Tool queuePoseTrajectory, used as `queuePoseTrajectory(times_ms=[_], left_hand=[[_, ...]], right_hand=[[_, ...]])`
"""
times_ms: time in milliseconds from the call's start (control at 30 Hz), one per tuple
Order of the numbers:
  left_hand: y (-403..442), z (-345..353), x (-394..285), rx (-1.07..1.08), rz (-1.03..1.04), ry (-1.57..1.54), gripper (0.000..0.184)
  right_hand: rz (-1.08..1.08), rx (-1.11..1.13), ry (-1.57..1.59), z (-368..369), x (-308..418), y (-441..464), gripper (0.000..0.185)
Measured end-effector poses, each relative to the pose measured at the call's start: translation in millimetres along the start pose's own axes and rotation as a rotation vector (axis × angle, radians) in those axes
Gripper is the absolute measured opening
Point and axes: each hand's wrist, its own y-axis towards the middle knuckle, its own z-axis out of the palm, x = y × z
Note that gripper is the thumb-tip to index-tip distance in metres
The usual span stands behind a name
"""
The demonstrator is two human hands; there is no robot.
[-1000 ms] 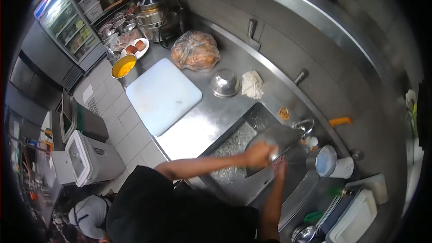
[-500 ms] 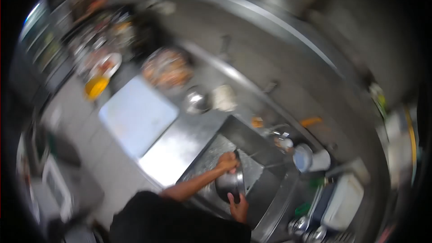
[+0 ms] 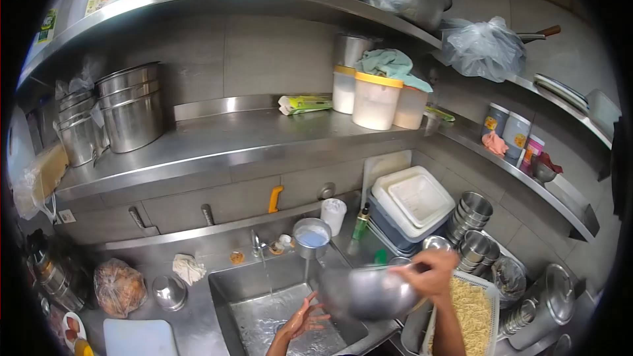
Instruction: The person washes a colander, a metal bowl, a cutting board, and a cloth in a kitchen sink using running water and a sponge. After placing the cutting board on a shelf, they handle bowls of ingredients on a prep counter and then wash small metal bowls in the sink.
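My right hand point(image 3: 432, 273) grips the rim of a metal bowl point(image 3: 369, 293), which is tilted and blurred by motion. The bowl hangs above the right edge of the sink point(image 3: 227, 288). Over the basin my left hand point(image 3: 304, 316) is open, fingers spread and wet-looking, apart from the bowl. Water runs from the faucet point(image 3: 256, 244) into the sink. Behind the bowl, a small metal pot point(image 3: 311, 240) with something bluish inside stands at the sink's back edge.
Right of the sink, a white basket point(image 3: 496, 306) holds pale yellow strips. Stacked metal cups point(image 3: 476, 206) and white trays point(image 3: 414, 196) stand behind it. On the left are a cutting board point(image 3: 138, 337), an upturned metal bowl point(image 3: 169, 293) and a bagged item point(image 3: 120, 288). A steel shelf point(image 3: 250, 142) runs overhead.
The bowl has left the sink, lifted rightward in my right hand. My left hand has let go of it and opened. The camera view has swung up and to the right.
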Motion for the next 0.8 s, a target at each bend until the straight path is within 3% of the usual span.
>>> queuePoseTrajectory(times_ms=[67,100,133,167,200,233,267,333,500,633,700,800], left_hand=[[3,32,-13,-0.104,0.04,0.471,0.079],[4,31,-4,-0.107,0.044,0.457,0.079],[10,24,0,-0.155,0.025,0.649,0.078],[15,14,1,-0.208,0.0,0.852,0.076],[14,4,8,-0.259,0.009,0.811,0.068],[9,-10,13,-0.262,0.004,0.815,0.068],[8,-23,19,-0.323,0.041,0.839,0.07],[3,-46,34,-0.39,0.078,0.853,0.071],[-38,-77,80,-0.827,0.092,0.975,0.076],[-66,-82,119,-0.924,-0.01,1.152,0.078],[-93,-40,107,-0.925,-0.117,1.096,0.077],[-118,-53,124,-1.009,-0.088,1.115,0.074]], right_hand=[[-0.359,-0.362,-0.18,-73,4,48,0.051],[-0.466,-0.491,-0.204,-106,-2,66,0.052],[-0.521,-0.541,-0.171,-139,-1,91,0.05],[-0.635,-0.573,-0.131,-173,-14,121,0.035],[-0.749,-0.602,-0.098,-206,-28,152,0.024],[-0.606,-0.761,-0.148,-228,-26,203,0.017],[-0.448,-0.896,-0.184,-249,-24,253,0.022],[-0.394,-1.002,-0.253,-266,-26,331,0.025],[-0.652,-1.103,-0.357,-262,30,402,0.036],[-1.023,-1.361,-0.576,-247,53,378,0.045],[-0.926,-1.032,0.249,-182,51,322,0.024],[-0.665,-0.853,0.409,-95,-14,259,0.012]])
